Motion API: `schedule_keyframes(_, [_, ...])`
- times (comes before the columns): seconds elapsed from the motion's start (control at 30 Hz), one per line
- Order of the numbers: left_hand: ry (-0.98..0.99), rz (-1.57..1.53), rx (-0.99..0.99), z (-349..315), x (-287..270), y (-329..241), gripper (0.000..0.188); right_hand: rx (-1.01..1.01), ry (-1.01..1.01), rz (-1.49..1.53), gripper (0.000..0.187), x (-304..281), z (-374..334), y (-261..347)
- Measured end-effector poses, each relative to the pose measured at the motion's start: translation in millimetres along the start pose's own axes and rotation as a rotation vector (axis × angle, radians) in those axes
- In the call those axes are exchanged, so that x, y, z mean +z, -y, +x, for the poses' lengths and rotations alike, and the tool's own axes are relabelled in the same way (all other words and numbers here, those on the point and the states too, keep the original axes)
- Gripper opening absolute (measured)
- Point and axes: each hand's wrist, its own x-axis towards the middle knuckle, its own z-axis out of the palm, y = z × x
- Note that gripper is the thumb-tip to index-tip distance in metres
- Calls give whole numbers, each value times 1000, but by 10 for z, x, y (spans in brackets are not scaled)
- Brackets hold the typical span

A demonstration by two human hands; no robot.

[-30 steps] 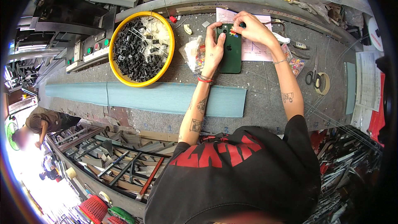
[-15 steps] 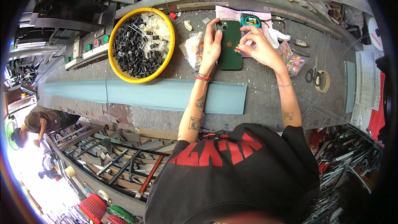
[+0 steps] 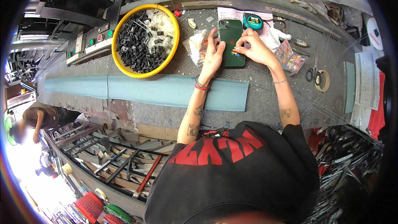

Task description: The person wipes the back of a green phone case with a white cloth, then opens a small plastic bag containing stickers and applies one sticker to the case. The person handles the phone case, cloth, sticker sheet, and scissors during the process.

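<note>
A dark green phone (image 3: 232, 31) lies back up on the grey bench top. My left hand (image 3: 212, 58) rests along its left side, thumb on the edge, gripping it. Over the phone's lower half, my right hand (image 3: 256, 49) pinches a small colourful piece (image 3: 235, 52), possibly a sticker, against the back cover. To the left of my left hand is a clear plastic bag (image 3: 195, 47) with white and coloured contents. Beside my right wrist sits a clear box of small colourful pieces (image 3: 295, 63).
A yellow-rimmed basket (image 3: 175, 45) of black and white plastic parts stands left. A blue-grey strip (image 3: 166, 93) lies in front. Behind are a teal tape measure (image 3: 253, 21) and papers (image 3: 229, 13); scissors (image 3: 316, 70) and a tape roll (image 3: 325, 81) lie right. Another person (image 3: 43, 118) bends at far left.
My right hand has come down, bringing the colourful piece lower onto the phone's back. My left hand has slid nearer along the phone's edge. The view has shifted slightly.
</note>
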Motion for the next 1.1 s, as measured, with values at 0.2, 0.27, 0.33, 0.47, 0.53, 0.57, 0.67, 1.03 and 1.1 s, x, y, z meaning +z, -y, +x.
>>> schedule_keyframes(0.2, [-23, -68, 15, 23, 81, 56, 57, 15, 43, 74, 19, -9, 47, -126])
schedule_keyframes(0.27, [-85, 96, 113, 62, 101, 80, 53, -6, 58, 187, 15, -14, 45, -165])
schedule_keyframes(0.33, [-97, 233, 221, 90, 94, 91, 47, -1, 52, 298, 11, -52, 31, -199])
schedule_keyframes(0.47, [-17, 313, 201, 88, 47, 69, 33, 18, 27, 354, 10, -173, 23, -242])
schedule_keyframes(0.53, [-10, 259, 121, 70, 51, 53, 27, -22, 49, 321, 11, -205, 46, -250])
schedule_keyframes(0.57, [-16, 266, 104, 73, 55, 45, 26, 0, 53, 267, 12, -209, 64, -250])
schedule_keyframes(0.67, [-30, 273, 130, 74, 74, 39, 25, 5, 78, 158, 14, -196, 130, -246])
schedule_keyframes(1.03, [-30, 302, 152, 81, 79, 97, 26, 62, 213, -3, 15, -253, 313, -69])
schedule_keyframes(1.1, [-32, 307, 158, 81, 82, 96, 27, 80, 216, -21, 15, -271, 329, -34])
